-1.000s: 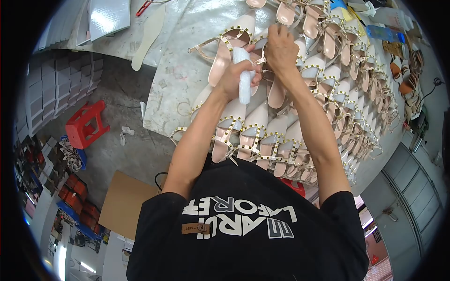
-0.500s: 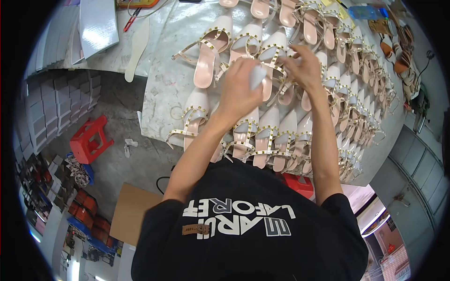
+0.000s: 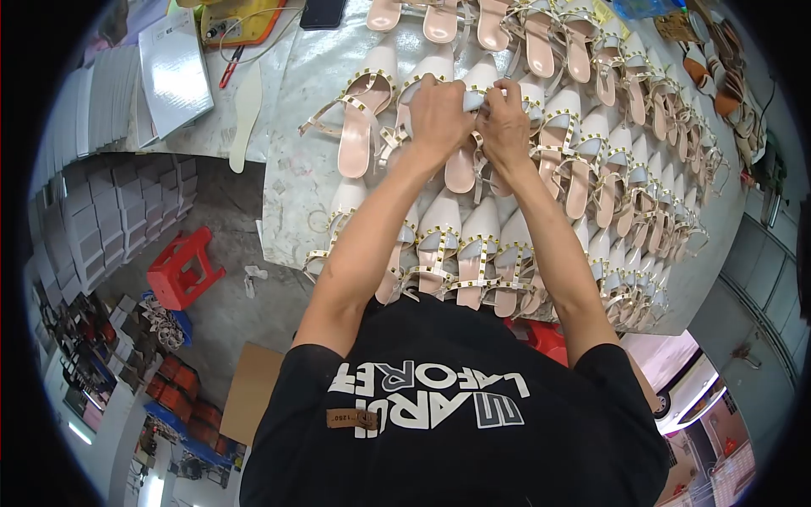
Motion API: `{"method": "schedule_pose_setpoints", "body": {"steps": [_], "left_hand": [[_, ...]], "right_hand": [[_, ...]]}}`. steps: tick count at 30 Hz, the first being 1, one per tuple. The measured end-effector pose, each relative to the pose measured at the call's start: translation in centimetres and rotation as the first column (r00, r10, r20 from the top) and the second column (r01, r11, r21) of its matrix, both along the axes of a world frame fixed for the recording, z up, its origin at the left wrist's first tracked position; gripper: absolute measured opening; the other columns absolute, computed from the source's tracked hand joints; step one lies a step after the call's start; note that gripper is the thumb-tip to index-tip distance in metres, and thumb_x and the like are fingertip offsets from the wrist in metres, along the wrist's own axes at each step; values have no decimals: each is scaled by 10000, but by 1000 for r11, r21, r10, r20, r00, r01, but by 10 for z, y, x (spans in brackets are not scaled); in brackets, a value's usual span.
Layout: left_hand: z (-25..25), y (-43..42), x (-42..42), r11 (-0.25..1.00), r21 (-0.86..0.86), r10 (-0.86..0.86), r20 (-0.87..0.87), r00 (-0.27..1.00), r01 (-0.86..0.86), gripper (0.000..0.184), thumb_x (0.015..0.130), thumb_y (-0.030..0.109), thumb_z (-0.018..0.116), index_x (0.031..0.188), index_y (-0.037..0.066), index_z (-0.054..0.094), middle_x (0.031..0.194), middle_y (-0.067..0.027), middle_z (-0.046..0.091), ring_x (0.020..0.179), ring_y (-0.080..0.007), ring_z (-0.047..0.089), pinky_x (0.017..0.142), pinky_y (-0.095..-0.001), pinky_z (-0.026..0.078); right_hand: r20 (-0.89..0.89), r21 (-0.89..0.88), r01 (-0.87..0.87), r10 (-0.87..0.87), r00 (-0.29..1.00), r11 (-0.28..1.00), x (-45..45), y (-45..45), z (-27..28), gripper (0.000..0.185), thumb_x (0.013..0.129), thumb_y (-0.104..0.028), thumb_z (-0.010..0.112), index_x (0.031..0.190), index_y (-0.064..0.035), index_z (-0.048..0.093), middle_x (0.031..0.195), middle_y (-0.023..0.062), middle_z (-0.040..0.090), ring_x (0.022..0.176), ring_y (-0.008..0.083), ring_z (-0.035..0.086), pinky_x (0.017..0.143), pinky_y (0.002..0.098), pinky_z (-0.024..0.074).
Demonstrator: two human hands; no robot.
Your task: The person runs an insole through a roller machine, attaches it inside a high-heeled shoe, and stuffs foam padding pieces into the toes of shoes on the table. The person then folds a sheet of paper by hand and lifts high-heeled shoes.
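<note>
Rows of pale pointed sandals with gold-studded straps and pink insoles cover the table. At one sandal (image 3: 460, 171) in an upper row, my two hands meet over the studded strap and toe opening. My left hand (image 3: 439, 121) is closed, with a small whitish piece (image 3: 473, 100) showing at its fingertips, its exact kind unclear. Close beside it, my right hand (image 3: 504, 127) has its fingers bent and pinched at the same opening; what they grip is hidden. Whitish pieces also show inside the toes of several neighbouring sandals.
On the table's left lie a pale insole-shaped piece (image 3: 247, 118), a red cutter (image 3: 230, 68), a white box (image 3: 175, 74) and a dark phone (image 3: 323, 12). A red stool (image 3: 184, 269) stands on the floor, near stacked white boxes (image 3: 127, 203). Brown shoes (image 3: 718, 89) sit far right.
My right hand, spread apart before, has come left to my left hand and its fingers have closed in. The whitish piece in my left hand is now at the sandal's opening.
</note>
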State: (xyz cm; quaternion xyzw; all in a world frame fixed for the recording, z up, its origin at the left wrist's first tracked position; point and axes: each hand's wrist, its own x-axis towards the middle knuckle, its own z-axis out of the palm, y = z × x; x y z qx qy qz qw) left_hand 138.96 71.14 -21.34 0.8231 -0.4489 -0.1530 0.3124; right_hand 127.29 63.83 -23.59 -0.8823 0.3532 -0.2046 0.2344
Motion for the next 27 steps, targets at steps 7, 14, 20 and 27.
{"method": "schedule_pose_setpoints", "body": {"steps": [7, 14, 20, 27], "left_hand": [[-6, 7, -6, 990, 70, -121, 33, 992, 119, 191, 671, 64, 713, 843, -12, 686, 867, -163, 689, 1034, -365, 565, 842, -468, 488], [120, 108, 28, 872, -363, 133, -469, 873, -328, 383, 864, 268, 779, 1069, 15, 577, 974, -88, 622, 876, -217, 600, 787, -339, 507], [111, 174, 5, 815, -116, 104, -935, 340, -568, 314, 934, 219, 709, 1114, 20, 545, 957, -37, 598, 868, -103, 578, 780, -262, 484], [14, 142, 107, 935, -298, 276, 269, 923, -193, 364, 874, 21, 557, 1237, -9, 545, 1109, -194, 596, 949, -360, 592, 847, -437, 488]], "right_hand": [[-228, -318, -136, 64, 972, 938, 14, -22, 6, 357, 699, -8, 670, 1025, -73, 541, 1008, 166, 554, 828, 356, 583, 689, 446, 452], [-399, -30, -282, 247, 883, 959, 6, -25, 39, 470, 802, -95, 679, 1242, -17, 535, 1225, 270, 554, 1056, 432, 581, 936, 497, 468], [258, 643, -483, 425, 867, 594, 6, 127, 151, 486, 843, 7, 619, 1322, -64, 571, 1171, 204, 548, 1059, 326, 575, 922, 416, 481], [47, -40, -206, 207, 977, 978, 63, 56, 131, 537, 710, 112, 569, 1188, -92, 704, 1115, 190, 607, 1032, 357, 601, 884, 414, 494]]}}
